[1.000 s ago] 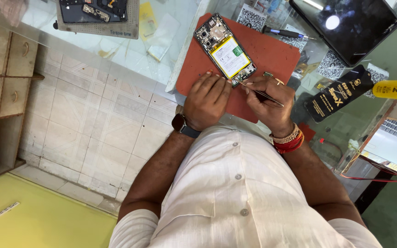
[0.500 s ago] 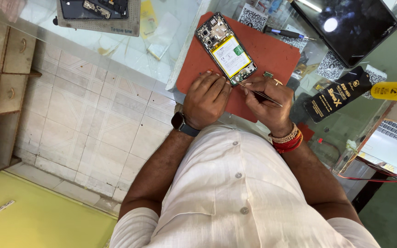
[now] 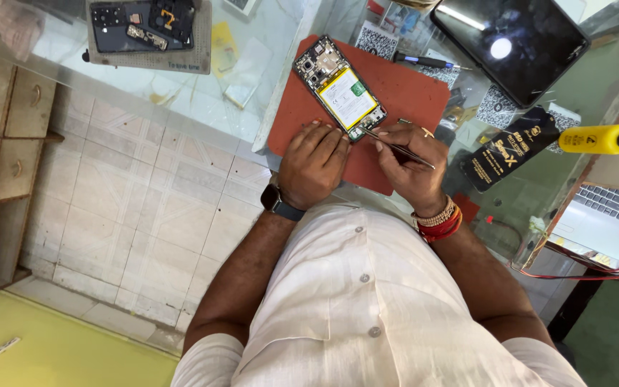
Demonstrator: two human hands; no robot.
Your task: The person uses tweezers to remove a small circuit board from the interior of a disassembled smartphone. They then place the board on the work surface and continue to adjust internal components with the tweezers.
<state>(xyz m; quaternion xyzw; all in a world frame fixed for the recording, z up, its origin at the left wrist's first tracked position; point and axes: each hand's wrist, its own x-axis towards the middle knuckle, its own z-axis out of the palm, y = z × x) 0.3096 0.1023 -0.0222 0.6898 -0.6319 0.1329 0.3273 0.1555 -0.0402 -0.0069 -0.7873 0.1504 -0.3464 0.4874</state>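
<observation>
Left hand (image 3: 314, 163): lies knuckles up on the red mat (image 3: 410, 97), fingertips touching the near end of the opened phone (image 3: 339, 89); its grip is loosely curled and clamps nothing that I can see.
Right hand (image 3: 411, 161): its grip is pinched together on the thin tweezers (image 3: 395, 148).
Tweezers: the shaft slants across the right fingers, and the tip points at the phone's near end.
Phone: back off, yellow-white battery showing, lying on the mat on the glass table (image 3: 188, 93).
Long axis: it runs diagonally, away from both hands toward the far left.
Which is nearer: both hands meet at the near end; the left touches it, the right reaches it only through the tool.
Nearby: a dark tablet (image 3: 514, 46) lies well apart at the far right.
</observation>
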